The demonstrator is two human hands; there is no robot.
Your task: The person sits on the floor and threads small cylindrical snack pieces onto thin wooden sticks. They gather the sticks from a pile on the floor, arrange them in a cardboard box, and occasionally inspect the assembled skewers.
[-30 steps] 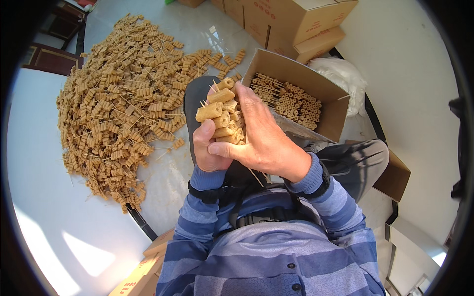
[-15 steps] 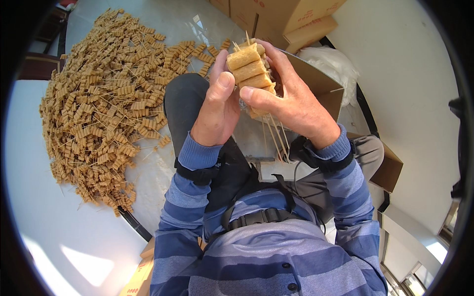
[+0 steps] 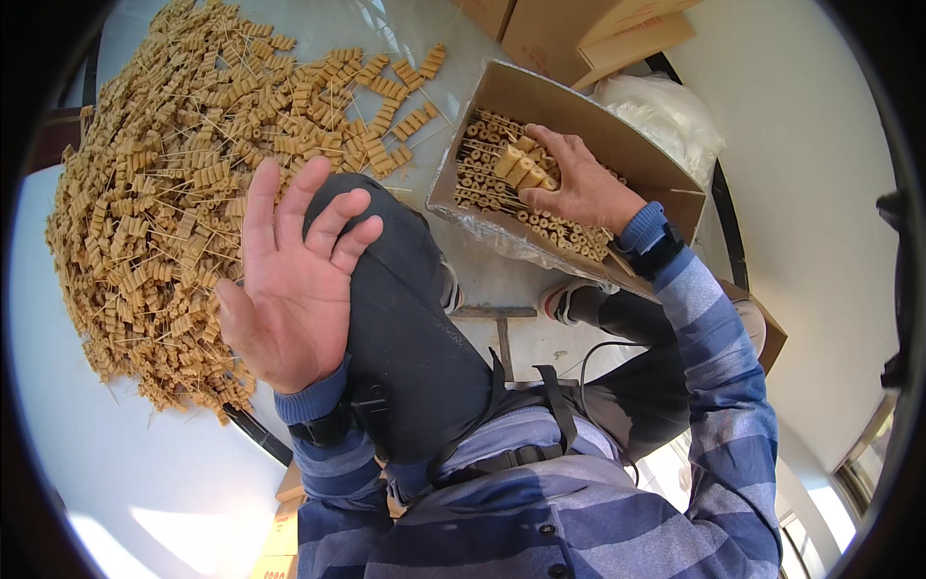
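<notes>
My right hand (image 3: 582,183) is closed round a bundle of skewered rolls (image 3: 526,166), golden-brown and stacked side by side. It holds the bundle inside an open cardboard box (image 3: 680,198), right over rows of packed skewers (image 3: 482,183) whose roll ends face up. The sticks of the held bundle are hidden. My left hand (image 3: 294,280) is raised palm up above my left knee, fingers spread, with nothing in it. Beyond that hand a large heap of loose skewered rolls (image 3: 164,222) covers the pale work surface.
A few separate skewers (image 3: 415,121) lie at the heap's right edge, near the box. Crumpled clear plastic (image 3: 666,116) bulges beside the box's far right side. More cardboard cartons (image 3: 550,43) stand behind it. My left knee (image 3: 371,222) sits between heap and box.
Both hands held the bundle together before. The right hand has carried it right and down into the box; the left has let go, moved left and opened.
</notes>
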